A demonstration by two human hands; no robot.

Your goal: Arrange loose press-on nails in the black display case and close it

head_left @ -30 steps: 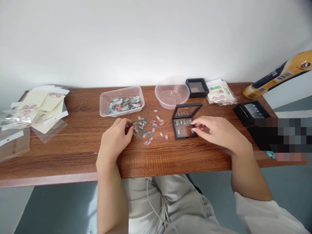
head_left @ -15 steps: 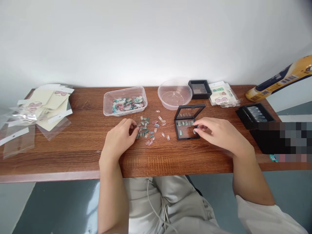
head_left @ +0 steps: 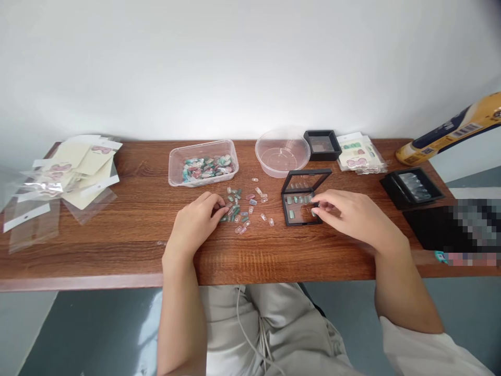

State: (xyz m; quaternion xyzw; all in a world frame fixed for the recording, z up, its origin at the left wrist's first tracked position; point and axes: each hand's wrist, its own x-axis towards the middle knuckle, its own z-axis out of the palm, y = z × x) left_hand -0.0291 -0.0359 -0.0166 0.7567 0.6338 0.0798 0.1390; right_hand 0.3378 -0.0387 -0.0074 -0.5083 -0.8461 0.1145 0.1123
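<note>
Loose press-on nails, green, pink and clear, lie scattered mid-table. At their left edge is my left hand, fingers curled and thumb closed towards the index finger; anything pinched there is too small to make out. A black display case with a windowed lid stands open to the right. Inside it, green nails form a back row, and one more sits at front left. My right hand reaches over the case's right side, thumb and index finger at a small green nail, partly hidden.
Behind are a clear tub of more nails, a round plastic bowl and a black box. Packaged nail sets, a yellow-and-blue can and another black box stand right. Cards and clear bags lie left.
My left hand has shifted slightly right, further into the loose nails. My right hand stays at the case almost unchanged. The whole view has moved slightly.
</note>
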